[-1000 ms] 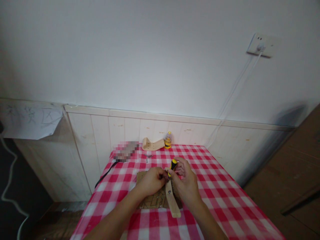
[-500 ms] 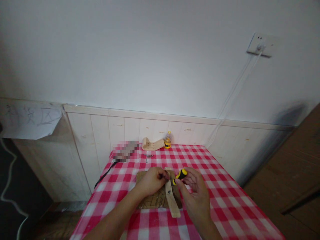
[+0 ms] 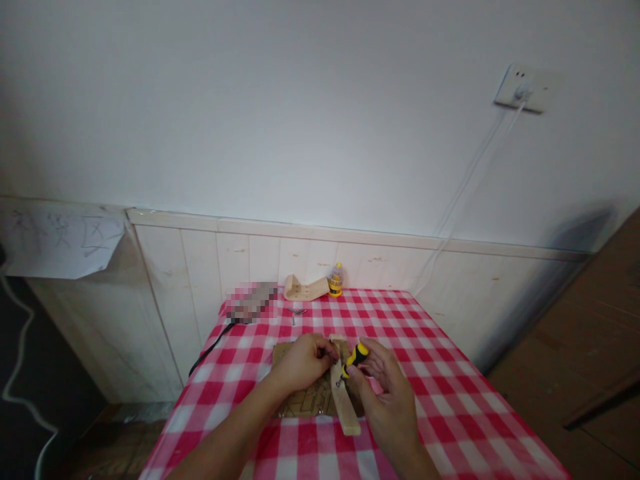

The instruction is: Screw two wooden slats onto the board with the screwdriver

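Closely curled: left hand (image 3: 304, 362), grip unclear, against wooden strip (image 3: 345, 408); right hand (image 3: 391, 388) round screwdriver (image 3: 356, 358).

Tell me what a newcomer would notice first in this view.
Probably the red-and-white checked tablecloth, spread over the table below the pale wall. Next, the yellow-and-black screwdriver in the right hand, slanting down toward the bent wooden piece, with the left hand at that piece's other side. High on the wall at the picture's right, a white socket with a plugged-in cord also stands out.
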`<state>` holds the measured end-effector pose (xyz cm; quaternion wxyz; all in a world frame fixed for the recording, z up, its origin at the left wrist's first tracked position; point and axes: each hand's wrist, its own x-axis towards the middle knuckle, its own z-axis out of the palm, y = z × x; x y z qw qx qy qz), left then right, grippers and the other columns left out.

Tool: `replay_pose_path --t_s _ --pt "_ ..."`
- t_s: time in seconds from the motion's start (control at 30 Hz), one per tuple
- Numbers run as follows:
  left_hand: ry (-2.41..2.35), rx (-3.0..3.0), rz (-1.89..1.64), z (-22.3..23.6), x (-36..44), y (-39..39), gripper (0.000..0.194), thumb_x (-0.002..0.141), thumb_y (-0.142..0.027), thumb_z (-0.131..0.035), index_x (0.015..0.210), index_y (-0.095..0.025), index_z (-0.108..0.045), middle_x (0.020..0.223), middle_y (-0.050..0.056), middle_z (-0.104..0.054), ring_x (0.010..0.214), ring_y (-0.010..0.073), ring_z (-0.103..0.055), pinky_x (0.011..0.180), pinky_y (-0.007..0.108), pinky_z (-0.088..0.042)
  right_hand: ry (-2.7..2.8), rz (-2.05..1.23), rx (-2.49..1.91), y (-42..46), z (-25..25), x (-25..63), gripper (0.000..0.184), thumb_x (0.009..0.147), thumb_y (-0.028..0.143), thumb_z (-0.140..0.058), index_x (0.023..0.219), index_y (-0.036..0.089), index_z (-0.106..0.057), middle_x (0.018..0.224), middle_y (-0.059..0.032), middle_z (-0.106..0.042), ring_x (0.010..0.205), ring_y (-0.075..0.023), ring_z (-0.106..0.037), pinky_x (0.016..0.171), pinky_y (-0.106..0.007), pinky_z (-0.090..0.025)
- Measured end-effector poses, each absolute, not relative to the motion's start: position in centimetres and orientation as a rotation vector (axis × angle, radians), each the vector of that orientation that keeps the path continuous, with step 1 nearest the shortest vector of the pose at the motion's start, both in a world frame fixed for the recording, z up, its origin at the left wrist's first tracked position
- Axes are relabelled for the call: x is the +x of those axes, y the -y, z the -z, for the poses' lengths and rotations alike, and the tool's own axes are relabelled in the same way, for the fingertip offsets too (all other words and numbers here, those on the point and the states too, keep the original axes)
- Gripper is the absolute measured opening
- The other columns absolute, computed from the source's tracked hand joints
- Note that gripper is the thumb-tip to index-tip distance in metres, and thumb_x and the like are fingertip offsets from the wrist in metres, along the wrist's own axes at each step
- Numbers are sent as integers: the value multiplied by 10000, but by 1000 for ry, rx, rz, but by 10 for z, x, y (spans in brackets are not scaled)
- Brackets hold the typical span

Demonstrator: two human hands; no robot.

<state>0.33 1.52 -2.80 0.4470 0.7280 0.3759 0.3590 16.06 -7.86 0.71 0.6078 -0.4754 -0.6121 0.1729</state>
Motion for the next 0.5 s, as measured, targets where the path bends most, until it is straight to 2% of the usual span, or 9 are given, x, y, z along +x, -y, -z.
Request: replay_pose_path --t_s 0.27,0.5 --pt "-924 1839 -855 12 1 -9 165 784 -153 -590 819 -147 -752 876 64 -770 771 172 -684 692 247 -498 1675 -340 -1071 83 -16 162 387 926 169 -560 1285 285 -644 1253 -65 -720 1129 -248 -702 937 -367 -598" --pt "-935 1843 -866 19 2 -11 148 797 -178 -593 817 -154 -738 868 56 -770 807 184 -694 726 259 -509 1566 -374 -1129 79 -14 163 364 890 210 -628 1252 245 -653 1083 -72 -773 916 -219 -764 811 -318 -639"
